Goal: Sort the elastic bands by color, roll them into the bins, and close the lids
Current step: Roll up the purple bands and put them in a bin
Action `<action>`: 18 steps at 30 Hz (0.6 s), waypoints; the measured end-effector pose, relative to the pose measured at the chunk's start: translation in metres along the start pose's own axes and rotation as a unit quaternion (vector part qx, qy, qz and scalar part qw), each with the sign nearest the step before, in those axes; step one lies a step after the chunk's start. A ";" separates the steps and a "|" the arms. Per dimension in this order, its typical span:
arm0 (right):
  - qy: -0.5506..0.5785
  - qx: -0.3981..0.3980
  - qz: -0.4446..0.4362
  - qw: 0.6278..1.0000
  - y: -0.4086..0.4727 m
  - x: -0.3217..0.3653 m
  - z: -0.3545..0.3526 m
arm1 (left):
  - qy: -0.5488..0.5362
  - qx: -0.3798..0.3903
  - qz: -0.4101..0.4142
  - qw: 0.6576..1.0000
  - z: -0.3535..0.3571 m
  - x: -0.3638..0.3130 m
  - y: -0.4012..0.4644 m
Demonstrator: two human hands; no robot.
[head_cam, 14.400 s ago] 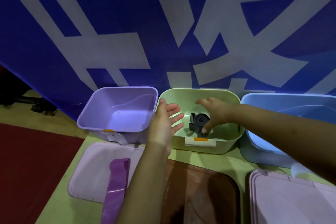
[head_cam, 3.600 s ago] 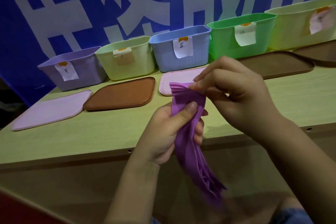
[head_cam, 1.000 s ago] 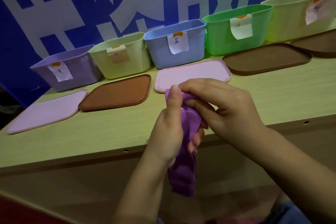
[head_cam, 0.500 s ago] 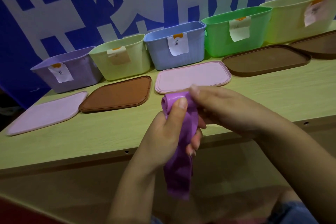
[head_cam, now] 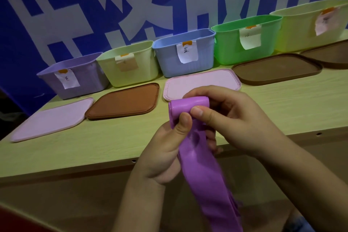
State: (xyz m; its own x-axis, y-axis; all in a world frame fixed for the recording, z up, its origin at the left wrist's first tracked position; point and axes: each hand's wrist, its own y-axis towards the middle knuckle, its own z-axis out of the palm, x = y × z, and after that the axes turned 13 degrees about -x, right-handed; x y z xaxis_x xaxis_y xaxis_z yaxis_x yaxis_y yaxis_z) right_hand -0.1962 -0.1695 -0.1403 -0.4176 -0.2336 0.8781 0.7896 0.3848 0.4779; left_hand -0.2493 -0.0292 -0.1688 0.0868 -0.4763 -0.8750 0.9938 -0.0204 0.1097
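You hold a purple elastic band (head_cam: 199, 158) in front of the near edge of the surface (head_cam: 94, 143), a flat, smooth, rubbery strip whose top end is curled over into a small roll. Your left hand (head_cam: 165, 149) grips the strip just below the roll, thumb pressed on its front and fingers curled behind it. Your right hand (head_cam: 235, 120) pinches the rolled end between thumb and fingers. The loose remainder hangs down below the edge and blurs at its tail.

The surface is pale wood-grain laminate with a darker band along its front. Five open plastic bins stand in one row at its back against a blue banner (head_cam: 62, 0) with large white strokes: a purple bin (head_cam: 88, 79), a pale green bin (head_cam: 146, 66), a blue bin (head_cam: 205, 54) with ribbed walls, a bright green bin (head_cam: 229, 47) and a yellow-green bin (head_cam: 299, 30). Each is a rounded rectangular tub with a paper label taped to its front; the writing is too small to read.

Five flat lids with rounded corners lie before the bins: a pale pink lid (head_cam: 49, 120), a brown lid (head_cam: 124, 101), a pink lid (head_cam: 203, 83) partly behind your hands, a dark brown lid (head_cam: 276, 68) with a raised rim, and another brown one (head_cam: 329, 54) cut by the frame.
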 end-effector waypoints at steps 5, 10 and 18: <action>-0.011 -0.037 -0.047 0.998 0.003 0.002 0.001 | 0.012 -0.013 -0.016 1.000 -0.001 0.000 0.007; -0.005 -0.047 -0.083 0.995 0.009 0.006 -0.003 | 0.043 0.018 -0.021 0.999 0.007 0.006 0.011; -0.036 -0.070 -0.095 0.992 0.010 -0.002 -0.006 | 0.156 -0.043 0.059 0.985 0.020 0.016 0.010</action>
State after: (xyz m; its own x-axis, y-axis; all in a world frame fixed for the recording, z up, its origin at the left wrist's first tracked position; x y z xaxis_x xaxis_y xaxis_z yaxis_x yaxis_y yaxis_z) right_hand -0.1850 -0.1708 -0.1373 -0.5917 -0.2242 0.7744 0.7465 0.2102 0.6313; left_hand -0.2394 -0.0542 -0.1725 0.2057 -0.1767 -0.9625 0.9766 0.1001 0.1903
